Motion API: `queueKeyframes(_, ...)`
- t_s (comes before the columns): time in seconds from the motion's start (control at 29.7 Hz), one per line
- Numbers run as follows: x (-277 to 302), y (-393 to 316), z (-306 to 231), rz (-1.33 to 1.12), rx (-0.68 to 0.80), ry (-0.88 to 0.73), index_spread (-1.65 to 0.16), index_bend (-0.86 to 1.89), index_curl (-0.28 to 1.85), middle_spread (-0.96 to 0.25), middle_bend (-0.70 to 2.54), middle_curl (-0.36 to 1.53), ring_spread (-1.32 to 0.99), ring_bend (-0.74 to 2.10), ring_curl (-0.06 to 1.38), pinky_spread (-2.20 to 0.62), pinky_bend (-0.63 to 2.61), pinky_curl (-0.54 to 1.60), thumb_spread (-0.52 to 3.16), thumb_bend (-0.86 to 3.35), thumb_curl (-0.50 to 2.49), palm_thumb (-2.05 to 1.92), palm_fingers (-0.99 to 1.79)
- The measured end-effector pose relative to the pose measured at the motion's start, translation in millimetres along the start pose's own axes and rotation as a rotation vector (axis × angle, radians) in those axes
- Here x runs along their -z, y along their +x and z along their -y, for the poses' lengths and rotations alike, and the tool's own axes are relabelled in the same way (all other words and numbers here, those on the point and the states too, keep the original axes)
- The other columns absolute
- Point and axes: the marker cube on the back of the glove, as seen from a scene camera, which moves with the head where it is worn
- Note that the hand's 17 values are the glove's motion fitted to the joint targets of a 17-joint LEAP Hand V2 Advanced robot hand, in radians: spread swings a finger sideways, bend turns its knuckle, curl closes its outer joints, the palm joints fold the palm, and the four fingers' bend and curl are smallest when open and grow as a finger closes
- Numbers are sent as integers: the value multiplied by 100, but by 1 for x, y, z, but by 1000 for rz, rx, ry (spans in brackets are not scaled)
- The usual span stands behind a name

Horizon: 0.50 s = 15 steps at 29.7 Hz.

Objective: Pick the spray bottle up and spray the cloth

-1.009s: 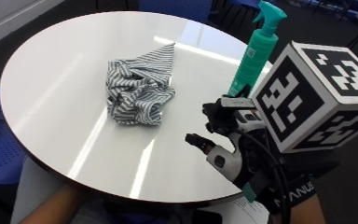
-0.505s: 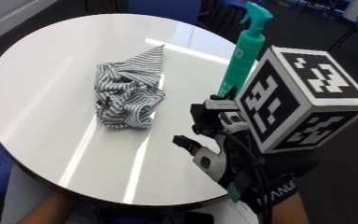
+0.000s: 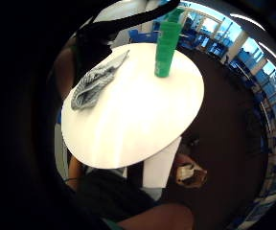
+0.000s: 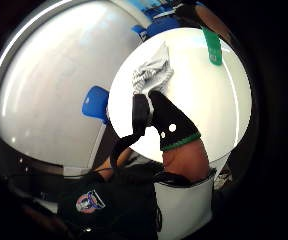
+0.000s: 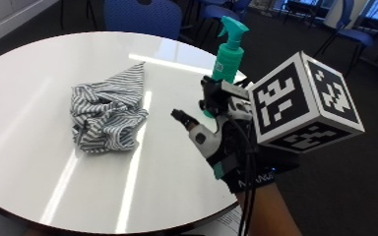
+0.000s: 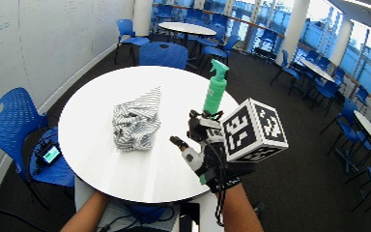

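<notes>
Right now we hold our gloved right hand (image 5: 218,142) above the near edge of the round white table (image 5: 32,88), and it carries nothing; the thumb sticks out towards the cloth, but the other fingers are hidden behind the gear on the hand, so we cannot tell how wide they are spread. Just past the hand stands the green spray bottle (image 5: 227,54), upright near the right-hand rim of the table, its trigger head pointing away to the right, as far as we can judge. Off to the left of the hand, well apart from the bottle, lies the striped cloth (image 5: 107,113), bunched into a loose heap with one corner pointing away from us. We are reaching for the bottle, we think, and nothing is grasped yet. To do it well we should come at the bottle's body from our side, close round the narrow neck so that a finger can reach the trigger, and avoid knocking it, since it is tall, slim and close to the rim.
</notes>
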Motion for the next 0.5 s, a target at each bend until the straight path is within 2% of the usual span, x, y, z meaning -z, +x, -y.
queueKeyframes(0.34, 6, 38, 83, 349, -115, 214, -39, 14, 27, -2, 24, 29, -2, 37, 29, 19, 23, 29, 116, 13, 27, 59, 67)
queueKeyframes(0.5, -14, 61, 119, 468, -232, 236, -39, 11, 26, -3, 26, 31, -4, 38, 30, 17, 23, 30, 112, 11, 30, 64, 67)
